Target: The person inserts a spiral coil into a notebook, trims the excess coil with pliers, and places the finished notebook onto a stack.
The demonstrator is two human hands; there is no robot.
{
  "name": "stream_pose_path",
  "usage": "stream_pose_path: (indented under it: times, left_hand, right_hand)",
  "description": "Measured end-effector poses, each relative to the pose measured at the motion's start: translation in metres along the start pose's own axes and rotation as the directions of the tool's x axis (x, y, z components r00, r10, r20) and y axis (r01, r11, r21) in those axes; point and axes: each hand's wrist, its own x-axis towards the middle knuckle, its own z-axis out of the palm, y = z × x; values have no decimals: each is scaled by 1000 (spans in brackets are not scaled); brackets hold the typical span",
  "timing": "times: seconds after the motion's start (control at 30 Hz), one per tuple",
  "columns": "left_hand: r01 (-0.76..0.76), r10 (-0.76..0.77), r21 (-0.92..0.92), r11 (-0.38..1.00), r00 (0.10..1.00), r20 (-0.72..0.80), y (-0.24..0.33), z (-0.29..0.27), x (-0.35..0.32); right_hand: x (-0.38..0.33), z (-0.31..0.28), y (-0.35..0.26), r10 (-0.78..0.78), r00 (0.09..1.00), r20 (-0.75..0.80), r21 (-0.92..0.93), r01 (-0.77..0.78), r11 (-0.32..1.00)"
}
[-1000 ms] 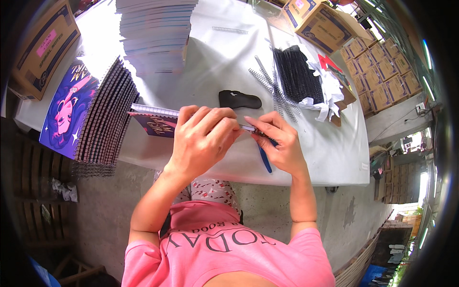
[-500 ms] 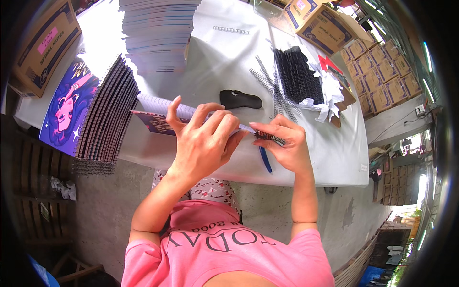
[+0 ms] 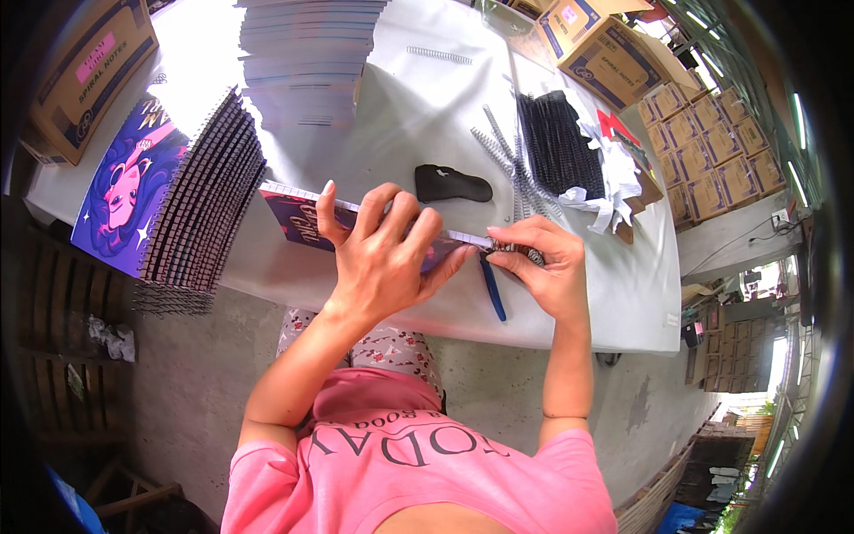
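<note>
My left hand (image 3: 384,254) grips a purple-covered notebook (image 3: 298,218) along its punched edge, fingers spread over the cover. At the notebook's right end my right hand (image 3: 544,265) pinches a silver wire spiral (image 3: 514,251). A blue-handled tool (image 3: 492,287) lies on the white table (image 3: 374,133) just under my right hand.
A fanned row of bound purple notebooks (image 3: 191,209) lies to the left, with a tall stack of unbound sheets (image 3: 307,53) behind. A black object (image 3: 452,184), loose silver spirals (image 3: 507,156) and a bundle of black spirals (image 3: 559,142) sit to the right. Cardboard boxes (image 3: 614,58) stand beyond.
My left hand has slid a little left along the notebook and spread its fingers. My right hand stays at the spiral's end.
</note>
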Motion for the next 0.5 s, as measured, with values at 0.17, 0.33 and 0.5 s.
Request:
stream_pose_path:
  times: [0.17, 0.33, 0.5]
  left_hand:
    - [8, -8, -23, 1000, 1000, -1, -1, -1, 2]
    - [10, -10, -16, 1000, 1000, 7, 0, -4, 3]
    - [2, -1, 22, 1000, 1000, -31, -20, -15, 3]
  right_hand:
    - [-9, 9, -5, 59, 993, -98, -25, -62, 998]
    - [-11, 1, -11, 288, 947, 142, 120, -306, 945]
    - [-11, 0, -23, 350, 915, 199, 183, -386, 904]
